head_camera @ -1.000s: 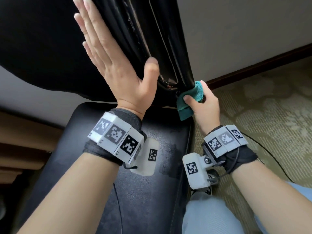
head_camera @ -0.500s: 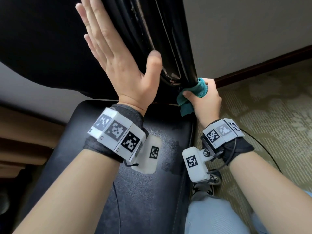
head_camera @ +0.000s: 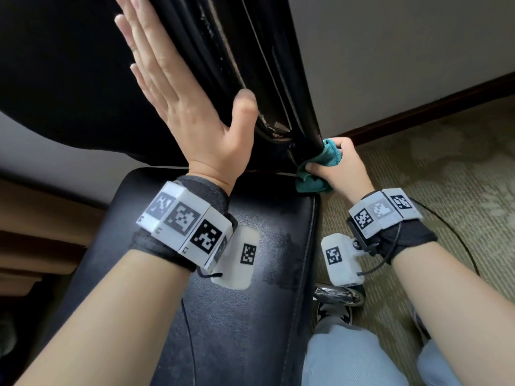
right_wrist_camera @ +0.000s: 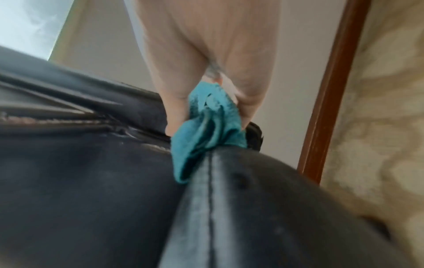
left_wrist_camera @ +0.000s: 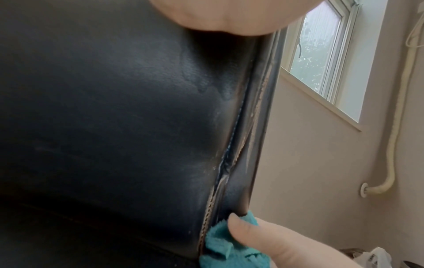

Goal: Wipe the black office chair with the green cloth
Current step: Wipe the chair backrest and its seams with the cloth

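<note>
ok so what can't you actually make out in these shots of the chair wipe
- Left hand fingertips: cut off by the head view's top edge; the left wrist view shows only the palm's heel.
- Right hand fingers: hidden behind the green cloth and the backrest edge in the head view.
- Whole right wrist view: motion-blurred, so seam detail is lost.
- Chair base: hidden under the seat.

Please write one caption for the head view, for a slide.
Left hand flat on black chair backrest; right hand rubs green cloth along its lower edge.
</note>
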Demonstrator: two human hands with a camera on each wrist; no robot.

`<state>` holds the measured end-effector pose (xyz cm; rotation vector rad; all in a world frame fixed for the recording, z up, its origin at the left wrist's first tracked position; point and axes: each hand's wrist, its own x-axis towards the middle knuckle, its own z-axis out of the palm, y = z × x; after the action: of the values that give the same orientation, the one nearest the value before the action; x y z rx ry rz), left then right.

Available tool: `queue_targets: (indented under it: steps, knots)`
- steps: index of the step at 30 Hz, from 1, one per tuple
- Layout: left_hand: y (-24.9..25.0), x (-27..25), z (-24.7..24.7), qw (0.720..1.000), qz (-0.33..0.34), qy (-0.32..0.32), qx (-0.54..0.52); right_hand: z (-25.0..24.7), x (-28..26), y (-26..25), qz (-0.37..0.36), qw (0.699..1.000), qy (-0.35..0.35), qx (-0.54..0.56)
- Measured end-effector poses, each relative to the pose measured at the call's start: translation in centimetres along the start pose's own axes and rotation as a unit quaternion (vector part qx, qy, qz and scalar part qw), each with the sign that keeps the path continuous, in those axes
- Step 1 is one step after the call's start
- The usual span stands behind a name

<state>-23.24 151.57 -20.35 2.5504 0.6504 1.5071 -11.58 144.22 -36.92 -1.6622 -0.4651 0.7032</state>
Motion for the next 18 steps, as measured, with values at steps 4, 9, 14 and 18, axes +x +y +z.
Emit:
queue_targets:
  steps: [4, 9, 14, 18]
  knots:
    - [0.1, -0.1, 0.2, 1.0, 0.006, 0.009, -0.002, 0.2, 0.1, -0.4, 0.011, 1.0, -0.009, 0.019]
    - [-0.1, -0.1, 0.2, 1.0, 0.003, 0.011, -0.002, 1.2, 0.1, -0.6, 0.009, 0.998, 0.055, -0.024]
    - [-0.4, -0.1, 0.3, 1.0, 0.003, 0.014, -0.004, -0.7, 0.4, -0.7, -0.01, 0.996, -0.06, -0.059]
    - [-0.4, -0.1, 0.4, 1.0, 0.004, 0.017, -0.003, -0.5, 0.0, -0.8, -0.038, 0.994, 0.011, -0.102]
